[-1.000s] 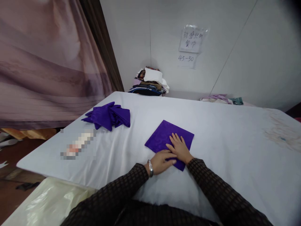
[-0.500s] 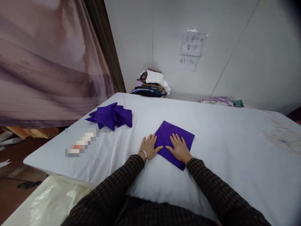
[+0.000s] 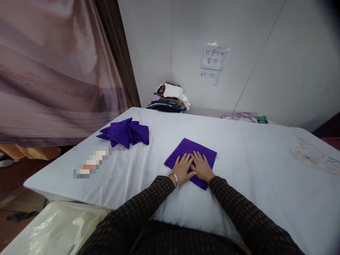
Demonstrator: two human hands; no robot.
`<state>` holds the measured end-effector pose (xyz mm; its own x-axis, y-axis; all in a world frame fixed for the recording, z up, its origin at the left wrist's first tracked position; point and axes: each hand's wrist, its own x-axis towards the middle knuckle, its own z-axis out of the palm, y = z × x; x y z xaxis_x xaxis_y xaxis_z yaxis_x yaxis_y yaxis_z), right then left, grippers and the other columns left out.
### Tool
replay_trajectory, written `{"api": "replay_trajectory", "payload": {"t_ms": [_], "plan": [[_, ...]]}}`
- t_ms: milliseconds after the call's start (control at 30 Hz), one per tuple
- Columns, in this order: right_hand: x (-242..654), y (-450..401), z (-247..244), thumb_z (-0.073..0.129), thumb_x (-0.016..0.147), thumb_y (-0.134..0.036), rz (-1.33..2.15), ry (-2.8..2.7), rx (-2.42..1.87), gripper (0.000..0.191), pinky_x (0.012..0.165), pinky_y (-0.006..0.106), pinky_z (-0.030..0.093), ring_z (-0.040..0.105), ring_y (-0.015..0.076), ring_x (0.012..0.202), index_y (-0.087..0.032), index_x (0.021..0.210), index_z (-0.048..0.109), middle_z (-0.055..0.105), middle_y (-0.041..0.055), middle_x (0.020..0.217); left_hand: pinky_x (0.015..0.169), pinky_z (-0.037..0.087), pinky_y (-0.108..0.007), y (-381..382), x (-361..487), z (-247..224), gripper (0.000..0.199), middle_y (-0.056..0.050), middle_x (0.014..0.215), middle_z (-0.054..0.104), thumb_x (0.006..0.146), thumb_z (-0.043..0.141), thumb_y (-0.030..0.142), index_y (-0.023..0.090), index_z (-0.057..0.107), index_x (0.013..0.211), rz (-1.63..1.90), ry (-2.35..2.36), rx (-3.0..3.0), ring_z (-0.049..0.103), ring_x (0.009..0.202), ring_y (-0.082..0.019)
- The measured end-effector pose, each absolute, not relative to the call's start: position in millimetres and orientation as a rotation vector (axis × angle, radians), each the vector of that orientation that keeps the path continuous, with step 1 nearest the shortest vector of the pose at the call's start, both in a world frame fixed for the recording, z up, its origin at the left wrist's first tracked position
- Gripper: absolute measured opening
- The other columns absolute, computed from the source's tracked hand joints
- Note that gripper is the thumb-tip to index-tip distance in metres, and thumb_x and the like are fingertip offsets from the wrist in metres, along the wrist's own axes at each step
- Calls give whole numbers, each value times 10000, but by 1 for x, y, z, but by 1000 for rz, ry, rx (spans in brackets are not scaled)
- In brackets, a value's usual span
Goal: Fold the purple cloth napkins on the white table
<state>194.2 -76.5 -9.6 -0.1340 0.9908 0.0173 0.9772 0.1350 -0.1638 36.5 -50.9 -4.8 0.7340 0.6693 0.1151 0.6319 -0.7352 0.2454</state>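
A folded purple cloth napkin (image 3: 189, 146) lies flat on the white-covered table (image 3: 239, 170) in front of me, one corner pointing away. My left hand (image 3: 183, 169) rests palm down on its near left part, fingers stretched out, a silver bracelet at the wrist. Beside it, my right hand (image 3: 202, 166) lies flat on the napkin's right half. The two hands touch or nearly touch near the middle and cover part of the cloth. Neither one grips anything.
Toward the back left of the table sits a heap of purple napkins (image 3: 123, 132), with a blurred-out item (image 3: 92, 163) nearer me. Folded cloths (image 3: 170, 97) are stacked beyond the far edge. A plastic-covered surface (image 3: 61, 226) stands at the lower left. A handwritten sign (image 3: 212, 58) hangs on the wall.
My left hand has slid right across the napkin, close up to the right hand, uncovering the napkin's left corner. The right hand stays about where it was. The view has shifted slightly.
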Motion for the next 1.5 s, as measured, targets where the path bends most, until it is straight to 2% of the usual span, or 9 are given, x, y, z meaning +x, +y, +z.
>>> {"api": "replay_trajectory", "payload": {"t_ms": [133,367,567,900,1000,1100,1267,1367,1500], "plan": [[194,-76,-10,246,924,-457,189,-2259,-2001,614,1105,467,91,122,258,1400,-114,1432,295,211,109,1518,1109,61,-568,-63,38,-10,927,-141,1521,192,760,363,735,140,207,1454,234,1158,2671,99,1401,-321],[201,-59,12,228,925,-493,545,-2177,-2058,621,1099,469,121,109,240,1405,-154,1444,265,181,95,1527,1105,0,-569,-61,40,-11,1028,-189,1512,181,719,294,797,66,235,1439,148,1224,2614,60,1404,-334],[185,-9,29,223,917,-551,372,-2290,-1862,674,1105,464,81,75,232,1410,-135,1447,245,166,117,1529,1099,-19,-577,-61,39,-10,1001,-196,1508,189,737,283,779,74,228,1444,119,1206,2615,50,1402,-343],[178,33,-9,211,897,-610,247,-2344,-1861,728,1113,451,52,100,233,1405,-128,1441,259,186,108,1526,1094,-6,-591,-62,39,-17,978,-194,1490,249,726,322,779,99,287,1428,177,1210,2629,77,1397,-359],[180,32,-11,206,897,-607,256,-2345,-1862,726,1115,451,47,90,227,1406,-135,1446,248,184,99,1527,1091,90,-593,-54,37,-3,926,-185,1470,305,748,314,761,115,322,1411,137,1186,2559,177,1379,-354],[181,32,-11,223,915,-538,247,-2372,-1838,678,1110,470,63,99,240,1404,-111,1441,256,183,111,1526,1090,155,-562,-36,35,13,750,-134,1431,395,832,262,677,177,374,1380,230,1246,2538,268,1352,-310],[180,33,-11,236,922,-487,240,-2354,-1857,638,1110,466,75,114,240,1401,-109,1435,272,198,107,1523,1109,88,-535,-7,28,4,838,-164,1498,248,815,275,698,121,291,1422,212,1496,2523,141,1394,-320],[178,33,-10,238,916,-516,255,-2341,-1866,654,1112,455,75,103,227,1404,-122,1437,269,194,98,1525,1112,89,-522,-1,25,-14,886,-169,1506,220,807,245,718,103,225,1444,177,1528,2514,130,1398,-313],[179,34,-9,252,921,-501,278,-2330,-1875,635,1112,454,70,101,224,1405,-130,1436,272,189,98,1527,1102,102,-536,4,24,-14,885,-179,1505,214,804,246,720,101,247,1436,103,1508,2489,132,1395,-324]]}}
